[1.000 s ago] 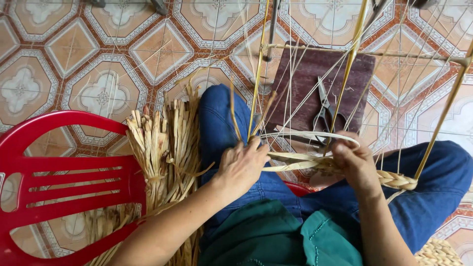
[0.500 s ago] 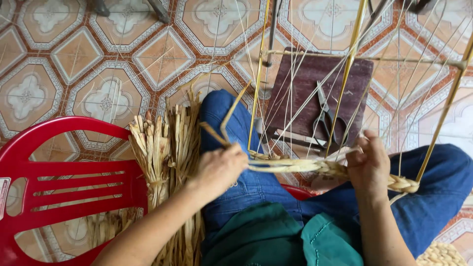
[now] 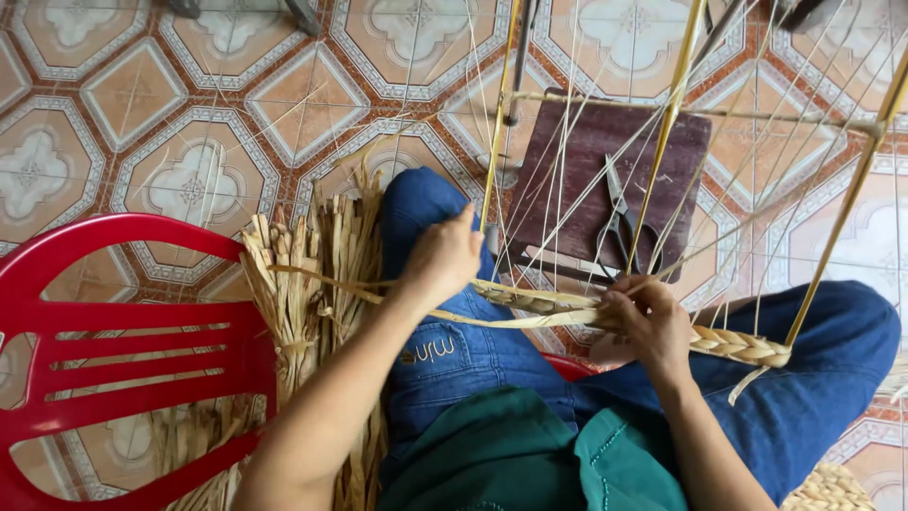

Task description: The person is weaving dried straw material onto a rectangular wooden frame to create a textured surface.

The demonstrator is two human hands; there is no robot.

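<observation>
Where fingers curl, strand (image 3: 530,317) perhaps hidden.

A: How's the light?
B: Bright, even daylight. The tiled floor (image 3: 189,123) has soft sheen, no hard glare.
A: Shadows?
B: Faint ones, under the board (image 3: 605,170) and beside the red chair (image 3: 123,341).
A: Sharpness?
B: Mostly crisp; the left hand (image 3: 440,260) is slightly smeared. Straight lines bow near the edges, as with a wide lens.
</observation>
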